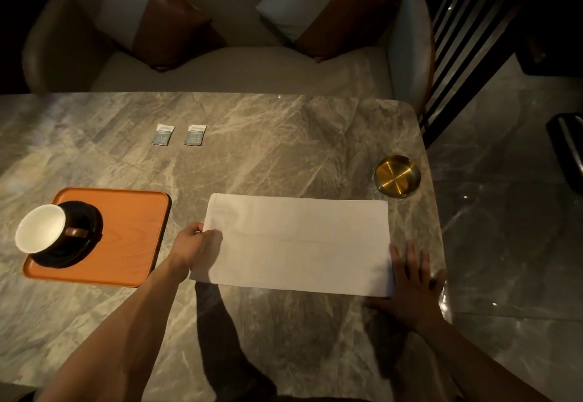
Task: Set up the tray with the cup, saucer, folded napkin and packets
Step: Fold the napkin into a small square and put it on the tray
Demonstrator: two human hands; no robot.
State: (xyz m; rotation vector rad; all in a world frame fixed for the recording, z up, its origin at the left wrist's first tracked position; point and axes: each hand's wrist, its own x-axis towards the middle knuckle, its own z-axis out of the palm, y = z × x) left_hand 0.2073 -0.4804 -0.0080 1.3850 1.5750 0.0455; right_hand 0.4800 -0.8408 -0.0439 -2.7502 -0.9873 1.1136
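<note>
A long white cloth napkin (298, 244), folded into a wide rectangle, lies flat on the grey veined marble table (252, 155), and everything else is placed from it. The left hand (194, 245) grips the napkin's left short edge, fingers curled around the cloth and tucked beneath it so that the edge is lifted slightly off the stone. The right hand (413, 285) lies flat at the napkin's right end, fingers straight and spread, resting on the table with the cloth's near right corner against it; it holds nothing. Just left of the napkin sits a rectangular orange wooden tray (132, 222) with rounded corners. On the tray's left part stands a dark round saucer (83, 253), and on that saucer a cup with a white inside (41, 228), dark outside and a brown handle. Beyond the napkin's far left corner, well apart from it, two small grey-green and white paper packets (162, 134) (195, 135) lie side by side on the marble. Near the napkin's far right corner stands a round brass-coloured metal ashtray (397, 175). Past the table's far edge is a pale upholstered sofa (239, 67) with two white-and-brown cushions (157, 20).
</note>
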